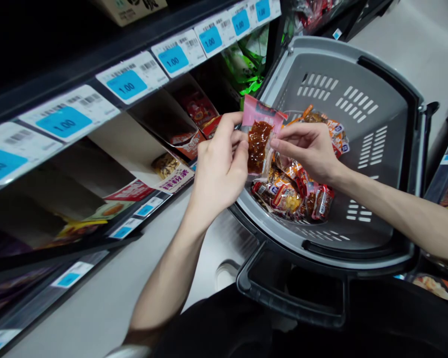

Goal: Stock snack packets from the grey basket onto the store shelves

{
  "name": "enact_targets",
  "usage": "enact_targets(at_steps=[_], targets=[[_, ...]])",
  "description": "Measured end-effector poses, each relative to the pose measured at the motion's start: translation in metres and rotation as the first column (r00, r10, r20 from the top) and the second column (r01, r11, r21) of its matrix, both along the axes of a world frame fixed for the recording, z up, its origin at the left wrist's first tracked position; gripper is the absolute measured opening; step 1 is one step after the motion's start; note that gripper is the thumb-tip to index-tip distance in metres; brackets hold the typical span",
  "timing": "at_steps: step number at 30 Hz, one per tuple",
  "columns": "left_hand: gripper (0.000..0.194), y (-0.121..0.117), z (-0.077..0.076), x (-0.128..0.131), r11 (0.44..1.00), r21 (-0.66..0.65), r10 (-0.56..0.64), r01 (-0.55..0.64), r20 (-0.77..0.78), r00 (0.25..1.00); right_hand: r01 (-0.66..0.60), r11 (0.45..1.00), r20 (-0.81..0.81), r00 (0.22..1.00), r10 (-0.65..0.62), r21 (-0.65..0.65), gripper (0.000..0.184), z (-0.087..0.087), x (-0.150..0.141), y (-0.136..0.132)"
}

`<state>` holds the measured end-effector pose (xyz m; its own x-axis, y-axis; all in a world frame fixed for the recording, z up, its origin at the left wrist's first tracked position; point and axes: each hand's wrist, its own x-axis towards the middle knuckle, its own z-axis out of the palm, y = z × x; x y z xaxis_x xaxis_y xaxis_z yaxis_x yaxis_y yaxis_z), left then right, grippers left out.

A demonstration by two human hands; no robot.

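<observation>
We're gripping pink-and-clear rectangular plastic packet (260, 144) in left hand (224, 166), pinching its edge with right hand (310, 149); grey slotted plastic basket (358, 69) sitting below right hand.

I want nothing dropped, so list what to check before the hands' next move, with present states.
1. Left hand gripping the pink-and-clear plastic packet with glossy brown contents: ok.
2. Right hand at that packet's opposite edge: ok.
3. Packet's seal unbroken: cannot tell.
4. Grey slotted plastic basket open at the top: ok.
5. Small multicoloured plastic packets lying inside the basket: ok.
6. Either hand free: not ok, both are on the packet.
</observation>
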<state>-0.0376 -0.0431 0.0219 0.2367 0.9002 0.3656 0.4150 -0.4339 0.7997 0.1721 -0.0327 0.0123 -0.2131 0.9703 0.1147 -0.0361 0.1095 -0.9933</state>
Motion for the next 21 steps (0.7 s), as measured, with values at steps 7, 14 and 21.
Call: enact_targets(at_steps=[7,14,21], targets=[[0.03,-0.0008,-0.0006,0.0004,1.0,0.02,0.004,-0.004,-0.013,1.0,0.001,1.0,0.006,1.0,-0.001,-0.012,0.032,-0.0013,0.0005,0.0],[0.03,-0.0016,-0.0008,0.0013,1.0,0.006,0.011,-0.011,0.013,1.0,-0.01,1.0,-0.016,1.0,0.01,0.022,0.033,-0.0028,0.0001,0.0016],[0.03,-0.0005,-0.0024,0.0016,1.0,0.025,0.016,-0.016,0.004,1.0,-0.016,1.0,-0.023,1.0,0.017,0.025,0.034,-0.0005,-0.0004,0.0007]])
